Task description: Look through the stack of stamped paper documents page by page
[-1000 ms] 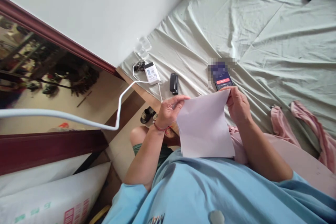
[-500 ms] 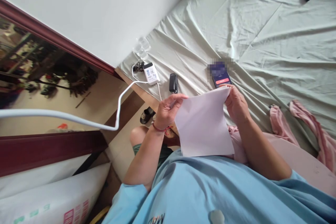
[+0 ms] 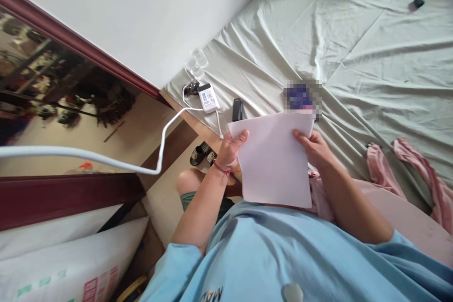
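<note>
Blank white paper (image 3: 274, 165), seemingly a thin stack of sheets, is held up in front of my blue shirt, its lower edge close to the cloth. My left hand (image 3: 229, 149) grips the left side near the top corner, thumb on the face and fingers hidden behind. On the opposite side my right hand (image 3: 314, 145) pinches the upper right edge the same way. Just beyond the top edge lie a black stapler-like object (image 3: 238, 109) and a phone (image 3: 300, 97), its screen blurred out.
A wrinkled pale sheet (image 3: 354, 80) covers the surface ahead. Near its left edge sit a white device (image 3: 208, 98) with a cable and a clear plastic container (image 3: 196, 63). Pink straps (image 3: 384, 170) lie at right. White sacks (image 3: 71, 259) stand lower left.
Both thumbs have moved from the paper's top edge onto its face, and the hands now grip lower on the sides. The paper's top edge has risen, covering part of the phone.
</note>
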Demonstrator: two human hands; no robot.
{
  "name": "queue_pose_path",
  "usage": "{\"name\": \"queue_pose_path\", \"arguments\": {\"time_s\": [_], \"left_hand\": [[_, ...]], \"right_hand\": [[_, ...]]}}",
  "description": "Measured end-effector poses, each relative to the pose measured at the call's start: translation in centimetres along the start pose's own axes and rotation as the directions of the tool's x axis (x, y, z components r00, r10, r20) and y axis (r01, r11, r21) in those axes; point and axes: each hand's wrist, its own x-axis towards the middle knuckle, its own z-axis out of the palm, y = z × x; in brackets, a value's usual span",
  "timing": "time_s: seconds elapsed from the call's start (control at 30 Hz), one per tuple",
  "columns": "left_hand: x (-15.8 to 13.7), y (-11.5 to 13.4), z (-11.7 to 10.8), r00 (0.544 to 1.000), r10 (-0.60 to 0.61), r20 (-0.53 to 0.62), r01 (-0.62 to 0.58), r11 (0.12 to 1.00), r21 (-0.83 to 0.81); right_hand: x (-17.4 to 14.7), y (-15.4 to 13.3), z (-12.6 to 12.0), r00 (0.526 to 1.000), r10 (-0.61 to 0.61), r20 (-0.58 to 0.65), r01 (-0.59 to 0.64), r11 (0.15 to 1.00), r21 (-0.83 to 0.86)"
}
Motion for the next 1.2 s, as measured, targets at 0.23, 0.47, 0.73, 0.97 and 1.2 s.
{"name": "queue_pose_path", "arguments": {"time_s": [0.23, 0.47, 0.73, 0.97, 1.2], "left_hand": [[-0.3, 0.4, 0.0, 0.998, -0.032, 0.048, 0.029, 0.997, 0.068], [0.3, -1.0, -0.7, 0.999, 0.026, -0.021, -0.025, 0.998, 0.060], [1.2, -1.9, -2.0, 0.972, -0.166, -0.166, 0.139, 0.977, -0.159], [1.6, -2.9, -3.1, 0.912, -0.322, -0.256, 0.287, 0.944, -0.164], [2.2, -4.2, -4.8, 0.912, -0.115, -0.393, 0.177, 0.976, 0.126]], "right_hand": [[-0.6, 0.1, -0.4, 0.999, -0.015, 0.044, 0.018, 0.998, -0.060], [-0.8, -0.3, -0.7, 0.996, -0.048, 0.075, 0.056, 0.994, -0.097], [-0.2, -0.7, 0.8, 0.997, -0.036, 0.068, 0.044, 0.992, -0.114], [0.6, 0.6, 0.8, 0.984, 0.172, 0.032, -0.166, 0.974, -0.153], [0.6, 0.8, -0.2, 0.986, 0.158, 0.055, -0.143, 0.968, -0.208]]}}
